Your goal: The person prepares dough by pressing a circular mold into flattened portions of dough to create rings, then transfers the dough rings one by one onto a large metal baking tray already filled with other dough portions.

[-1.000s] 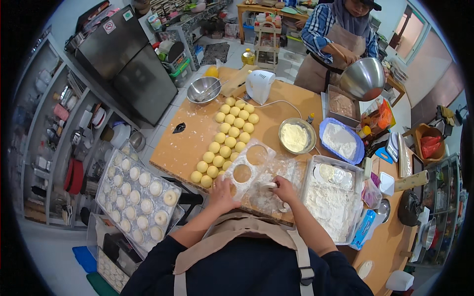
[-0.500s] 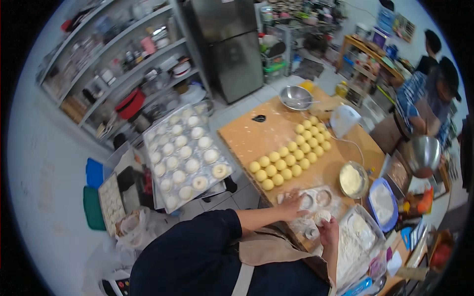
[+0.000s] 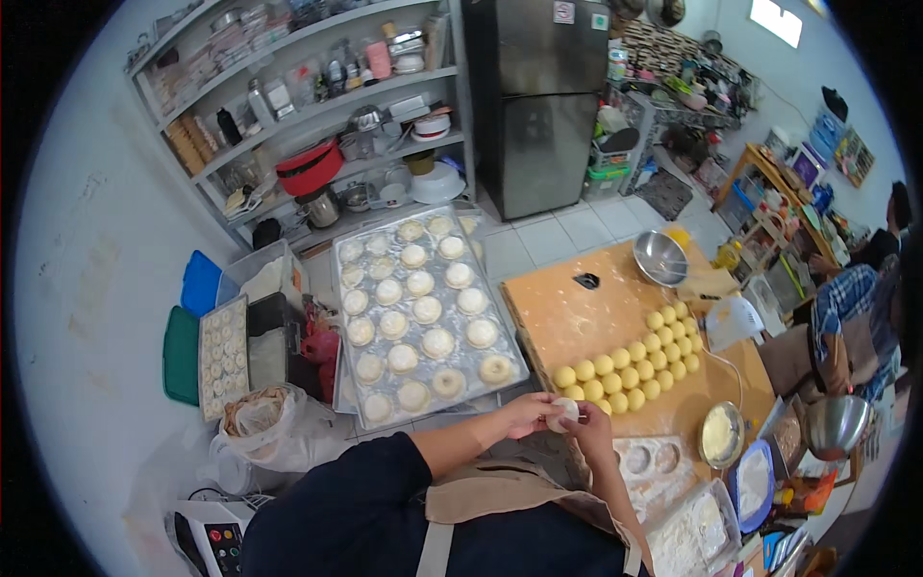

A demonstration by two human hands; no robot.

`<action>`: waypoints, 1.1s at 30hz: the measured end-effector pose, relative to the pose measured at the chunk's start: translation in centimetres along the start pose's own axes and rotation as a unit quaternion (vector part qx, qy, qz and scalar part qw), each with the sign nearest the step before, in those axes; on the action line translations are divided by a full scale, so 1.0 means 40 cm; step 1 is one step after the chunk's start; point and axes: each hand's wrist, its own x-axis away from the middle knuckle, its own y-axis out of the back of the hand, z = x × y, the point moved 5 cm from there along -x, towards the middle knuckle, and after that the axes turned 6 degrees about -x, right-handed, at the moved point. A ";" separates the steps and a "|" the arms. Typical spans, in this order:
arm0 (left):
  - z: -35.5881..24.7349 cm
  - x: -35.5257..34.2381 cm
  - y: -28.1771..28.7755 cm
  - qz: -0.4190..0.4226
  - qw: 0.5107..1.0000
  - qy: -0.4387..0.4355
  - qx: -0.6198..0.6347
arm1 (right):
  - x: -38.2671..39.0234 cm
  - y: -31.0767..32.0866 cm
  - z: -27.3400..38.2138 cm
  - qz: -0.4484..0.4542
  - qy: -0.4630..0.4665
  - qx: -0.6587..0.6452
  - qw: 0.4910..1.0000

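Observation:
Between both hands is a round, flat piece of white dough [image 3: 563, 414], held up near the table's left edge. My left hand [image 3: 527, 415] grips its left side with closed fingers. From the right, my right hand [image 3: 592, 435] pinches the same piece. Just beyond the hands, yellow balls [image 3: 620, 358] stand in rows on the wooden table [image 3: 543, 310]. To the left, a large metal tray [image 3: 358, 260] carries floured dough rounds in rows; a couple near its front right corner have a hollow in the middle. A floury board with round hollows [image 3: 688, 470] lies right of my right forearm.
A tub of flour [image 3: 678, 543], a bowl of pale yellow mixture [image 3: 721, 435] and a blue basin [image 3: 752, 481] crowd the table's right. A steel bowl [image 3: 661, 258] stands at the back. Another person [image 3: 836, 337] works at the right. Shelves [image 3: 288, 125] and a fridge [image 3: 548, 115] line the back.
My left hand has left the floury board and joined my right hand on the dough. Both hands have moved left with it, toward the tray, and the view has turned left.

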 end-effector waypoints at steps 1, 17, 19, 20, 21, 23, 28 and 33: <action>-0.017 0.013 0.059 -0.040 0.999 -0.013 0.025 | -0.039 -0.045 0.012 -0.008 0.047 0.050 0.998; -0.640 0.297 1.150 -0.388 0.883 -0.228 -0.132 | -0.071 -0.081 -0.003 -0.198 -0.034 -0.067 0.977; -0.682 0.284 1.196 -0.399 0.882 -0.191 -0.164 | -0.022 -0.061 -0.041 -0.227 -0.050 -0.073 0.970; -0.692 0.281 1.211 -0.395 0.885 -0.187 -0.162 | 0.007 -0.049 -0.054 -0.259 -0.070 -0.084 0.960; -0.698 0.273 1.221 -0.373 0.897 -0.174 -0.160 | 0.033 -0.042 -0.057 -0.291 -0.090 -0.094 0.948; -0.706 0.259 1.218 -0.358 0.906 -0.134 -0.181 | 0.070 -0.038 -0.068 -0.295 -0.096 -0.142 0.940; -0.721 0.266 1.260 -0.332 0.919 -0.093 -0.191 | 0.094 -0.043 -0.068 -0.326 -0.116 -0.129 0.930; -0.735 0.255 1.247 -0.285 0.931 -0.026 -0.226 | 0.088 -0.057 -0.049 -0.321 -0.129 -0.090 0.934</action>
